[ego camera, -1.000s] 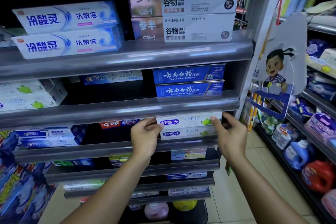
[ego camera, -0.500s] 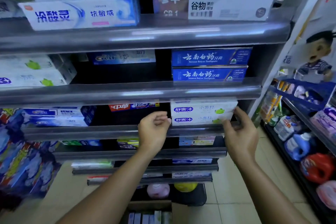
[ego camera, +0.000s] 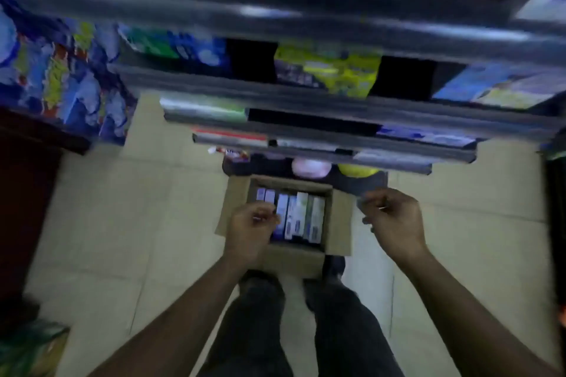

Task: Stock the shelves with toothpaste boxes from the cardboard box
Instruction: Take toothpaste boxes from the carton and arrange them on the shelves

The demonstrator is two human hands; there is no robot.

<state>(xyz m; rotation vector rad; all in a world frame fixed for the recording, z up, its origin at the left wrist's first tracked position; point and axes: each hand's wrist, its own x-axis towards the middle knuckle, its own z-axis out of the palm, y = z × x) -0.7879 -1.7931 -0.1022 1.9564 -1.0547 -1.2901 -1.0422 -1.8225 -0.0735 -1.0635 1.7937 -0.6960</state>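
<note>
Found open cardboard box [ego camera: 338, 223] on tiled floor [ego camera: 153, 208], just on the near side of the shelving unit [ego camera: 321, 107], flaps folded outward. Noted a row of toothpaste boxes [ego camera: 301, 217] standing on end inside, packed side by side across the interior (could not fix the count through motion blur). Observed left hand [ego camera: 252, 232] over the left part of the box, fingers [ego camera: 265, 216] loosely curled toward the palm; saw nothing held, and could not tell whether they touched the cartons. Observed right hand [ego camera: 396, 220] to the right of the box and apart from it, fingers [ego camera: 372, 202] likewise loosely curled, with nothing visibly held. Recorded legs in dark trousers [ego camera: 337, 330] at the near edge of the box. Logged stepped grey shelf rails on the far side carrying blurred packs, plus a round pink item [ego camera: 309, 168] and a yellow item [ego camera: 356, 170] on the lowest tier, just beyond the box.
</note>
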